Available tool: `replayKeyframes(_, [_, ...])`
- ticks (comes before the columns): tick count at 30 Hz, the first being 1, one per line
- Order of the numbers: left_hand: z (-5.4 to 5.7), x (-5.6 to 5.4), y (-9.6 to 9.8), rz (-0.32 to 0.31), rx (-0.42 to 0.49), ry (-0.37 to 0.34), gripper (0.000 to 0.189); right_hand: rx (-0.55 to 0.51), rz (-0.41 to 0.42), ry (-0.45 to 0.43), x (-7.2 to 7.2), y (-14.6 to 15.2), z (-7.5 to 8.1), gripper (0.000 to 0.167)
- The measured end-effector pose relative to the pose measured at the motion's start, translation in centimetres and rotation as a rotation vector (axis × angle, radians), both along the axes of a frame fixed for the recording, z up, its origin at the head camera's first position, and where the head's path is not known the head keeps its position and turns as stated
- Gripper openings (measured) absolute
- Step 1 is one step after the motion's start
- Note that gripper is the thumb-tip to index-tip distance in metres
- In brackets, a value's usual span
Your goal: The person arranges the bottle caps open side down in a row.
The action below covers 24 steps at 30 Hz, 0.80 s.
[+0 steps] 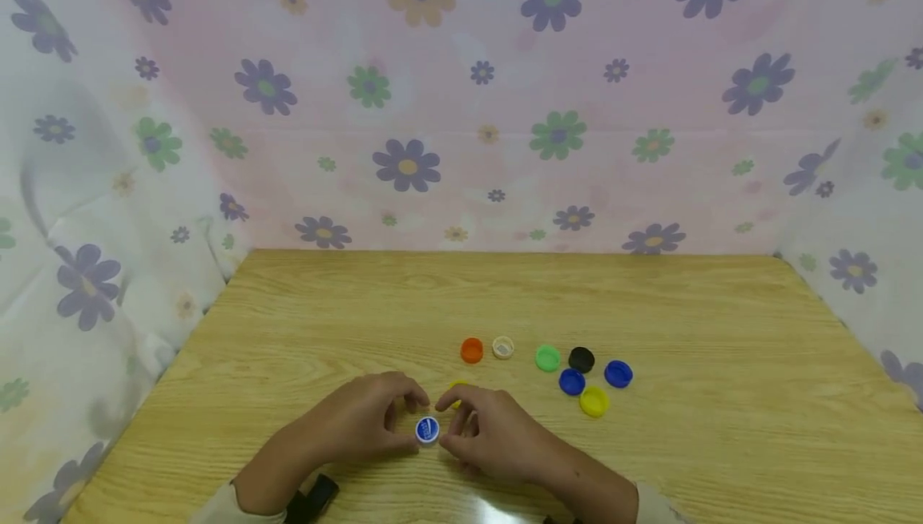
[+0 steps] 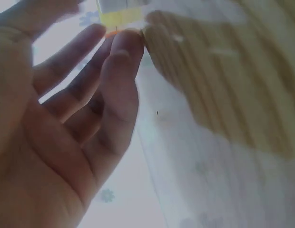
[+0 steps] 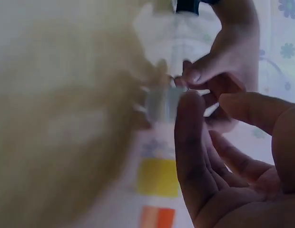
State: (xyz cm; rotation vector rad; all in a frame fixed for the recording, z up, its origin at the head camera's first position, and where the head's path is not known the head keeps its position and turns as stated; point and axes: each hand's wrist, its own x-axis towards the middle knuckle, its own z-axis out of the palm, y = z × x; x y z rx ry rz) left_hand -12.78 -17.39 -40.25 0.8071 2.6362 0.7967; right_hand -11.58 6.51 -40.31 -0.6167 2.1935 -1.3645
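Note:
A small blue-and-white bottle cap (image 1: 427,429) lies on the table between the two hands, printed side up. My left hand (image 1: 364,420) curves around its left side, thumb tip right at the lower edge and fingers beyond its far edge. On the other side, my right hand (image 1: 497,436) is bent, with its thumb and index tips close to the cap. A yellow cap (image 1: 458,389) is partly hidden behind the right hand's fingers. In the right wrist view, both the left hand (image 3: 228,66) and the right hand (image 3: 238,166) surround a pale, blurred shape (image 3: 162,105).
Beyond the hands lie an orange-red cap (image 1: 472,350) and a cream cap (image 1: 502,348). Farther right are a green cap (image 1: 548,358), a black cap (image 1: 581,360), two blue caps (image 1: 572,382) and another yellow cap (image 1: 594,401). Flowered cloth (image 1: 447,107) encloses the wooden table (image 1: 346,292).

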Motion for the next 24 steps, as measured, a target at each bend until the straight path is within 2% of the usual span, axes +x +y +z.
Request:
replayKeyframes(5, [-0.1, -0.2, 0.5, 0.041, 0.004, 0.034, 0.029, 0.108, -0.042, 0.213, -0.8, 0.6, 0.5, 0.015])
replayKeyframes(8, [-0.1, -0.6, 1.5, 0.052, -0.005, 0.061, 0.023, 0.166, -0.077, 0.283, -1.4, 1.1, 0.6, 0.015])
replayKeyframes(12, [0.3, -1.6, 2.9, 0.048, -0.029, 0.1, 0.019, 0.212, -0.094, 0.277, -2.2, 1.5, 0.5, 0.019])
replayKeyframes(16, [0.6, -2.4, 3.8, 0.026, -0.052, 0.108, 0.021, 0.223, -0.077, 0.243, -2.8, 1.6, 0.4, 0.025])
replayKeyframes(24, [0.7, -2.9, 4.0, 0.008, -0.088, 0.096, 0.026, 0.241, -0.027, 0.232, -3.4, 1.6, 0.0, 0.042])
